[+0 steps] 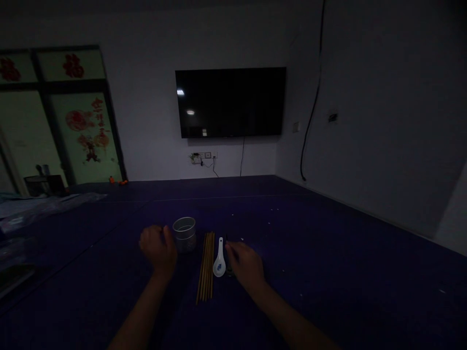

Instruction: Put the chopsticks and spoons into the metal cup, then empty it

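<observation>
My left hand [157,249] is curled closed just left of a clear, open-topped cup [185,236]; I see nothing in it. To the cup's right, several wooden chopsticks [206,267] lie side by side in a bundle. A white soup spoon [219,262] with a blue mark in its bowl rests beside them, handle pointing away from me. My right hand [245,262] pinches a dark, thin-handled utensil [229,270] right of the white spoon. Its lower end shows a dark rounded shape, mostly lost in the dim light and behind the fingers.
The purple-blue surface [314,272] carries small white scraps. Crumpled clear plastic [47,209] lies at far left, with a dark flat object [16,279] nearer. Small orange items [118,181] sit by the door. A television [231,103] hangs on the back wall; a cable [314,97] runs down the right wall.
</observation>
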The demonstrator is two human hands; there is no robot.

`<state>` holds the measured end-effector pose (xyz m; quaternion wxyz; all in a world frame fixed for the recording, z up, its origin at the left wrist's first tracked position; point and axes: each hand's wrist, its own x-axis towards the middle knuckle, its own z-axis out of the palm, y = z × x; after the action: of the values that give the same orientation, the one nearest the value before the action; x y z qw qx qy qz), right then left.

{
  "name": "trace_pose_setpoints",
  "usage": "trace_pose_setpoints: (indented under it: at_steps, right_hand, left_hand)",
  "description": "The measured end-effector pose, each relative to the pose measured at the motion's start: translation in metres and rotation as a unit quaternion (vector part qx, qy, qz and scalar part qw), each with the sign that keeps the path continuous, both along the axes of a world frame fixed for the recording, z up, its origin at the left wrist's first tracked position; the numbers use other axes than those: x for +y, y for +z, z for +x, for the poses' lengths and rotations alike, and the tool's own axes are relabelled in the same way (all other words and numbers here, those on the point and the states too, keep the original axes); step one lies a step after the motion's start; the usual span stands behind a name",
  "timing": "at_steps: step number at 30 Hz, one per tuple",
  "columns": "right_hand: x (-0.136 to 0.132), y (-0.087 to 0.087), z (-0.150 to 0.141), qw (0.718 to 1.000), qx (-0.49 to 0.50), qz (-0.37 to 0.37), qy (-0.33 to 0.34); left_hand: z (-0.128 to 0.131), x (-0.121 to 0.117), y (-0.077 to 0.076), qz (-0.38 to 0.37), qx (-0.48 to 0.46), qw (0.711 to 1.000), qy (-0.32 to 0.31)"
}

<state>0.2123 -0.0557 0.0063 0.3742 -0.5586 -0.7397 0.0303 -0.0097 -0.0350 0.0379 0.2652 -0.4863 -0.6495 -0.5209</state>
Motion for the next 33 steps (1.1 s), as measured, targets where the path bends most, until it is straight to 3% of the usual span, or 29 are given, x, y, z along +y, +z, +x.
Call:
trace_pose_setpoints:
  at_steps: [2, 6, 14, 19, 27, 33]
  right_hand:
    - [-0.007, 0.001, -0.002, 0.998, 0.004, 0.04, 0.047]
    - [-0.019, 0.003, -0.004, 0.989, -0.009, 0.105, 0.108]
    - [-0.014, 0.003, -0.003, 0.985, 0.054, 0.116, 0.116]
    - [-0.008, -0.004, -0.007, 0.98, 0.116, 0.134, 0.085]
    - [0.0, 0.001, 0.0, 0.959, 0.262, 0.096, 0.044]
    - [0.007, -0.005, 0.0, 0.975, 0.208, 0.073, 0.042]
  left_hand:
    - [0.024, -0.008, -0.009, -0.02, 0.075, 0.994, -0.074]
    - [0.064, -0.018, -0.03, -0.074, 0.212, 0.952, -0.208]
    - [0.077, -0.011, -0.04, 0.033, 0.316, 0.914, -0.253]
    - [0.078, -0.009, -0.04, 0.062, 0.313, 0.898, -0.304]
    - [0.08, -0.008, -0.043, -0.044, 0.288, 0.89, -0.351]
    - [0.08, -0.004, -0.047, -0.053, 0.226, 0.89, -0.392]
